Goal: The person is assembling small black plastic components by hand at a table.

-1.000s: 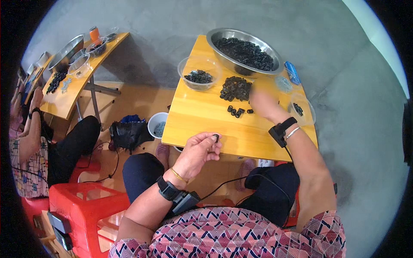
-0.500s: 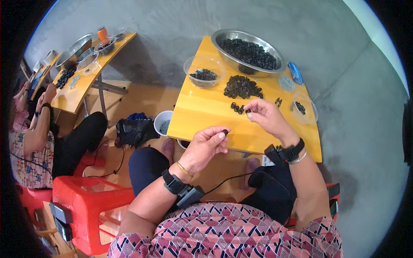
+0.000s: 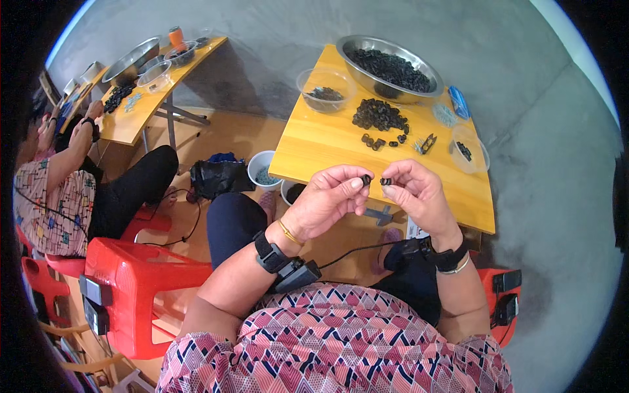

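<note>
Just off the front edge of the yellow table (image 3: 314,154), my two hands face each other, fingertips a little apart. My left hand (image 3: 327,200) pinches a small black ring-like part (image 3: 365,179) between thumb and forefinger. In the fingertips of my right hand (image 3: 424,200) is another small black part (image 3: 386,182). Beyond them lies a short scatter of black parts (image 3: 373,143), with a larger heap of black parts (image 3: 380,115) behind it. A small dark pincer-like tool (image 3: 428,143) rests to the right of the scatter.
A steel basin (image 3: 438,88) of black parts stands at the back. Clear plastic bowls sit left (image 3: 304,78) and right (image 3: 483,157), near a blue packet (image 3: 458,103). White buckets (image 3: 259,160) are below. A co-worker (image 3: 56,196) sits at another table (image 3: 124,131), past a red stool (image 3: 137,288).
My right hand has come back from the scattered parts toward my left, now with a black part in its fingertips. My left hand has risen slightly. The view has shifted a little.
</note>
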The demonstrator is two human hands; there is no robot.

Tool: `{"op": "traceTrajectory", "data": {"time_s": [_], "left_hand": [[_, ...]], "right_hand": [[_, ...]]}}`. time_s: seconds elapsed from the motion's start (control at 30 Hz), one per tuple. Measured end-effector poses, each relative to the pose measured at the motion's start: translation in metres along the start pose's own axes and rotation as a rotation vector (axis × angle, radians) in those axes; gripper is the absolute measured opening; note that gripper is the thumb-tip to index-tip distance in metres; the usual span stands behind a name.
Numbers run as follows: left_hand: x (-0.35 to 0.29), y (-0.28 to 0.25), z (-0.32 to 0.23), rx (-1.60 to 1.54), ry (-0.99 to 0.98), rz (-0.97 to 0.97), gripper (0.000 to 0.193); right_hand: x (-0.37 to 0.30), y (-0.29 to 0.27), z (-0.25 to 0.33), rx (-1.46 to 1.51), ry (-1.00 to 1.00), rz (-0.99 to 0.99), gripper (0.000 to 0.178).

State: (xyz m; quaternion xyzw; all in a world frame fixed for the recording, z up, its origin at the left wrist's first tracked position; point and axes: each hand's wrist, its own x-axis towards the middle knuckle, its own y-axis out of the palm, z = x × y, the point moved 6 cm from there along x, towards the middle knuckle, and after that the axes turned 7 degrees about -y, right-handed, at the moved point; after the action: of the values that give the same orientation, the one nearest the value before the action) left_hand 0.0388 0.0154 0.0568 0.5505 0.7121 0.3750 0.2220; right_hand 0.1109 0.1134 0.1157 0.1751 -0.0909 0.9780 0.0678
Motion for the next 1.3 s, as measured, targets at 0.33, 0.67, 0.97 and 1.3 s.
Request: {"op": "traceTrajectory", "data": {"time_s": [0.33,0.67,0.97,1.3], "left_hand": [[0.001,0.002,0.006,0.028,-0.026,0.011,0.016],[0.004,-0.019,0.01,0.052,-0.036,-0.121,0.012],[0.007,-0.038,0.01,-0.003,-0.071,-0.213,0.012],[0.01,-0.05,0.008,-0.003,-0.073,-0.202,0.013]], "right_hand": [[-0.006,0.0,0.003,-0.059,-0.082,-0.007,0.018],[-0.005,-0.085,-0.059,-0.829,0.138,-0.156,0.01],[0.029,-0.087,-0.087,-1.043,0.12,0.089,0.013],[0.053,-0.161,-0.088,-1.195,0.318,-0.015,0.013]]}}
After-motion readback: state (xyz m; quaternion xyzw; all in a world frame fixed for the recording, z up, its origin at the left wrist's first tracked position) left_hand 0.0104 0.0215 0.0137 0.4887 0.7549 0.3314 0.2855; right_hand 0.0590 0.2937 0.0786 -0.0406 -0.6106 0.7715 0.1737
